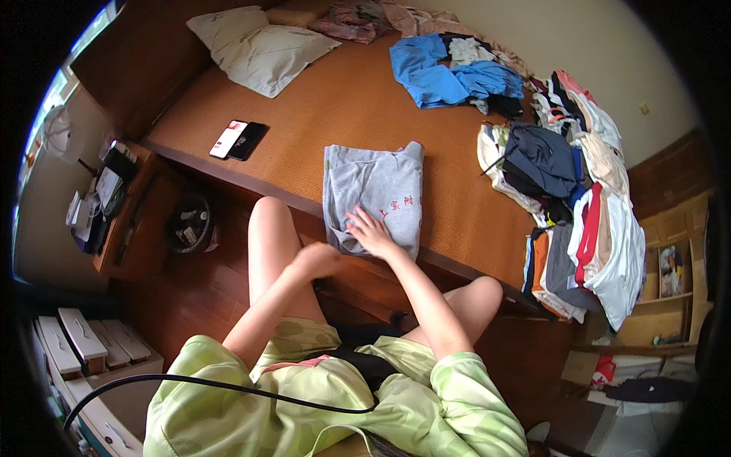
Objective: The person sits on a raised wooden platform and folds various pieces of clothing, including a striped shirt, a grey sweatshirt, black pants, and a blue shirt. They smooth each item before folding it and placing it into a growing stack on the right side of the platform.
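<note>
A grey sweatshirt (pixel 371 177) lies folded into a rough rectangle at the bed's front edge. Red characters are printed on its right side, and the neckband or cuff sticks up at its far right corner. My right hand (pixel 370 231) rests palm down on the lower part of the cloth, fingers spread, gripping nothing. Just off the lower left corner is my left hand (pixel 317 260), its fingers curled and partly hidden. Whether it pinches the hem cannot be made out.
Two phones (pixel 239 140) lie left on the woven bed mat (pixel 297 125). Beyond are a pale pillow (pixel 257 48) and blue clothing (pixel 434 71). Stacked clothes (pixel 605 245) line the right side, with a dark garment (pixel 542 157) on a nearer pile. A bin (pixel 188 228) stands left; a black cable (pixel 228 385) crosses my front.
</note>
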A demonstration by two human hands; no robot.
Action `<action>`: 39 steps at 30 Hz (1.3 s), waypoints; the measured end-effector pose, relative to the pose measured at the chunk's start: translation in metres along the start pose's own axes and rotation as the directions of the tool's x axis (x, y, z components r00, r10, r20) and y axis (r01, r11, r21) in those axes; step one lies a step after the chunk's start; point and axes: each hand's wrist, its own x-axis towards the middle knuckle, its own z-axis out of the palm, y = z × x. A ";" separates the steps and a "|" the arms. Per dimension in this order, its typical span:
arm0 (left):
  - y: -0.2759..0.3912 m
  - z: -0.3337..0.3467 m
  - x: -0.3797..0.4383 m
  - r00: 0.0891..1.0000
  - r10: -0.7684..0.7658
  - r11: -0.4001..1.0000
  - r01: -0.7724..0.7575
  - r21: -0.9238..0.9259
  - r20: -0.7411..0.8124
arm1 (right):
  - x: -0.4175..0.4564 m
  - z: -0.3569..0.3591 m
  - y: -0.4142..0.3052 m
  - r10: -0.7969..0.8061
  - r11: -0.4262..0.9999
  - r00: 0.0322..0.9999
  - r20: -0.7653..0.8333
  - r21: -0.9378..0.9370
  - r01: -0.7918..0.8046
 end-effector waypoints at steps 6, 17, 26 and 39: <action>-0.033 0.042 0.067 0.676 -0.502 0.707 -0.039 -0.706 -0.539 | -0.070 0.012 -0.027 -0.303 0.941 0.948 -0.097 -0.188 0.282; 0.007 0.002 0.065 0.860 -0.488 0.199 0.275 -0.941 0.148 | -0.128 -0.046 0.117 0.592 0.329 0.723 -0.355 0.926 0.185; 0.031 -0.046 0.081 0.897 -0.432 0.658 0.382 -0.648 0.090 | -0.098 -0.014 0.109 0.507 0.604 0.842 -0.185 0.773 -0.193; 0.147 -0.205 0.151 0.980 0.200 -0.045 0.029 -0.999 0.020 | -0.114 -0.286 0.108 0.440 0.195 0.862 -0.252 0.964 0.183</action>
